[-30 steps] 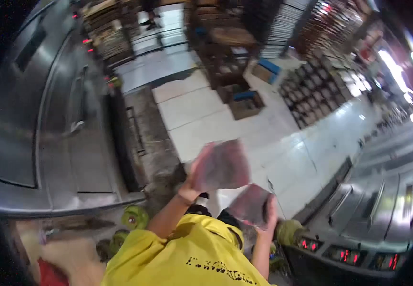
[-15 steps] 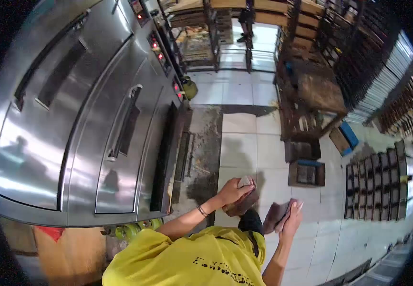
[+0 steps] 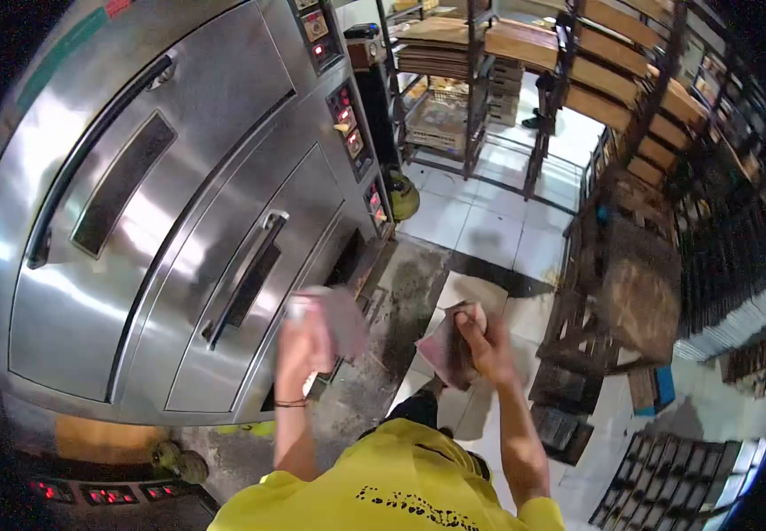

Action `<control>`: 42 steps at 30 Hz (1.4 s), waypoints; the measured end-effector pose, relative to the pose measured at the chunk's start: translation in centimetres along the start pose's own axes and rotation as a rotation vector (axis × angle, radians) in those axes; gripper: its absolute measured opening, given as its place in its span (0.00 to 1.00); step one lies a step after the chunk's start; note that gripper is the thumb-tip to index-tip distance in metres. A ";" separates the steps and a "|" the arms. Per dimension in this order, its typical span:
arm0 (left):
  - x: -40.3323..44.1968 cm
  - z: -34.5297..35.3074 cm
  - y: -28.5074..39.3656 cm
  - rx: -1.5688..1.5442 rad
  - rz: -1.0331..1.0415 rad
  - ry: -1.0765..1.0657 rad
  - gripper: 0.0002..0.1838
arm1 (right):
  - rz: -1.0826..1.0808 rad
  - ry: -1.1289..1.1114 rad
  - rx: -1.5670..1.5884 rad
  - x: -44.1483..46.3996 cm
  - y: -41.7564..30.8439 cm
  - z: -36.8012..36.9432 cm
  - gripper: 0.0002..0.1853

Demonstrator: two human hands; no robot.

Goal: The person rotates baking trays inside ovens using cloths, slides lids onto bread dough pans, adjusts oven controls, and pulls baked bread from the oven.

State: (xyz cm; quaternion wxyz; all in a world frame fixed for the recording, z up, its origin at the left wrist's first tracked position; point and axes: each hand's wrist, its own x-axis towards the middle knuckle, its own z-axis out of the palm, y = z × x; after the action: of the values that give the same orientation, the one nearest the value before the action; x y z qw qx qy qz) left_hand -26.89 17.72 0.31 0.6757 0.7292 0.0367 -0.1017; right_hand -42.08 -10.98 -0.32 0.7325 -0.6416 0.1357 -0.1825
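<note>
Near the middle of the frame, the left hand [image 3: 302,347] has its fingers bent round the left pad [image 3: 343,326], a pinkish-grey cloth; blur hides how tightly they grip. To its right, the right hand [image 3: 486,343] pinches the right pad [image 3: 445,352], a similar folded cloth, thumb and fingers closed on its upper right part. Both pads are held above the floor [image 3: 485,232], well apart from each other.

A big steel oven [image 3: 60,332] fills the left side of the frame, blocking the way on that side. The left pad covers part of the view of its lower right edge. Its lower door has a dark handle [image 3: 243,279], to the left of the left hand. Red lights glow on the control panel [image 3: 348,128] at upper centre, with a green gas bottle [image 3: 403,196] just below it.

A rack [image 3: 436,31] stacked with boards stands at the top. On the right, a worn wooden stand [image 3: 638,288] takes up floor space, with dark boxes [image 3: 563,434] below it and rows of tins [image 3: 666,485] at lower right.
</note>
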 end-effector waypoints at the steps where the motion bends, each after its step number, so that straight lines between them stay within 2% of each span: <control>1: 1.5 -0.4 2.4 -0.087 0.167 0.076 0.15 | 0.045 -0.080 -0.010 2.5 0.7 -0.4 0.13; 3: 5.8 -1.5 5.4 -0.216 0.358 0.286 0.14 | 0.113 -0.066 -0.079 7.7 1.8 -2.0 0.12; 4: 8.7 -2.5 6.3 -0.257 0.375 0.421 0.14 | 0.183 -0.031 -0.141 10.1 2.6 -3.1 0.12; 5: 12.4 -3.9 6.0 -0.244 0.352 0.434 0.14 | 0.101 -0.013 -0.106 12.0 7.7 -6.5 0.13; 6: 16.2 -5.5 4.7 -0.490 0.373 0.510 0.14 | 0.019 0.002 -0.073 14.0 12.7 -9.8 0.16; 7: 20.2 -5.6 3.6 -0.291 0.448 0.557 0.16 | -0.148 0.024 -0.156 16.5 12.8 -11.7 0.18; 8: 23.4 -5.0 2.1 0.149 0.534 0.626 0.18 | -0.294 0.047 -0.243 18.0 13.2 -13.0 0.20; 9: 26.3 -4.2 0.5 0.569 0.628 0.714 0.20 | -0.235 0.076 -0.680 20.1 11.6 -14.5 0.20; 10: 29.0 -2.9 -1.0 0.776 0.652 0.726 0.23 | -0.182 0.084 -1.121 22.3 9.9 -15.8 0.20; 11: 31.6 -1.6 -2.5 0.796 0.564 0.647 0.23 | 0.128 0.242 -0.737 24.9 8.6 -16.7 0.19; 13: 35.4 0.8 -5.1 0.844 0.453 0.535 0.24 | 0.362 0.399 -0.388 28.1 8.8 -18.9 0.19; 14: 37.0 1.9 -6.4 0.991 0.612 0.709 0.25 | 0.361 0.438 -0.291 29.5 8.4 -19.7 0.17; 15: 38.1 2.9 -6.6 1.070 0.704 0.776 0.25 | 0.357 0.477 -0.194 31.1 6.9 -19.6 0.15; 16: 39.0 4.1 -6.4 1.149 0.791 0.854 0.26 | 0.417 0.531 0.016 32.2 8.3 -21.3 0.13; 18: 40.0 6.1 -6.0 1.215 0.677 1.098 0.32 | 0.396 0.667 0.015 35.5 11.6 -23.9 0.19; 19: 40.8 6.4 -6.3 1.251 0.396 1.219 0.39 | 0.399 0.757 -0.046 37.4 13.0 -25.0 0.22; 21: 41.5 6.6 -6.8 1.315 0.320 1.213 0.41 | 0.363 0.665 -0.115 42.0 15.7 -26.7 0.21; 23: 41.8 6.1 -7.6 1.363 0.249 1.234 0.44 | 0.465 0.729 -0.010 47.3 12.0 -23.4 0.25; 24: 41.8 6.0 -7.9 1.381 0.229 1.243 0.44 | 0.482 0.710 -0.014 49.9 12.9 -24.2 0.25; 25: 41.9 6.1 -7.8 1.441 0.272 1.272 0.45 | 0.636 0.618 0.087 53.0 14.2 -25.2 0.23; 26: 42.3 6.6 -7.8 1.498 0.315 1.303 0.45 | 0.648 0.469 0.136 56.3 16.0 -25.6 0.26; 27: 42.7 7.4 -7.4 1.529 0.269 1.355 0.46 | 0.657 0.319 0.179 59.6 17.6 -26.0 0.30; 28: 42.7 7.1 -7.7 1.538 0.251 1.372 0.46 | 0.665 0.296 0.177 62.9 17.6 -25.3 0.30; 30: 42.9 5.6 -8.4 1.548 0.268 1.335 0.44 | 0.606 0.114 0.022 69.2 16.3 -22.5 0.20; 31: 43.1 6.1 -7.5 1.483 0.231 1.313 0.37 | 0.624 0.094 0.035 72.1 17.7 -21.8 0.20; 34: 44.2 5.4 -6.2 1.450 0.280 1.273 0.31 | 0.834 -0.127 0.148 78.8 20.8 -19.1 0.23; 35: 44.6 5.7 -5.8 1.539 0.051 1.328 0.28 | 0.746 -0.161 0.177 81.1 20.8 -17.1 0.21; 36: 45.0 5.4 -6.4 1.537 0.043 1.344 0.28 | 0.711 -0.184 0.193 83.2 21.0 -16.2 0.20; 37: 44.7 4.4 -7.0 1.382 0.028 1.343 0.28 | 0.676 -0.207 0.210 85.4 21.2 -15.3 0.19; 39: 44.8 5.0 -5.7 1.133 0.065 1.335 0.27 | 0.767 -0.418 0.171 88.3 21.7 -13.6 0.19; 40: 44.3 5.1 -5.1 1.155 -0.119 1.353 0.24 | 0.807 -0.501 0.156 89.6 21.8 -12.7 0.19; 42: 43.9 5.4 -4.3 0.448 -0.119 1.267 0.20 | 0.708 -0.635 0.044 92.3 21.9 -10.7 0.19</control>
State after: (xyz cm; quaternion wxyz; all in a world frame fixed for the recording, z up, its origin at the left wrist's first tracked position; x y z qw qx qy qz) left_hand 14.64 8.98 -12.91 0.3494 0.7671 0.4442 0.3036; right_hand 38.12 -58.87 -20.26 0.7683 -0.5644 0.1115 0.2807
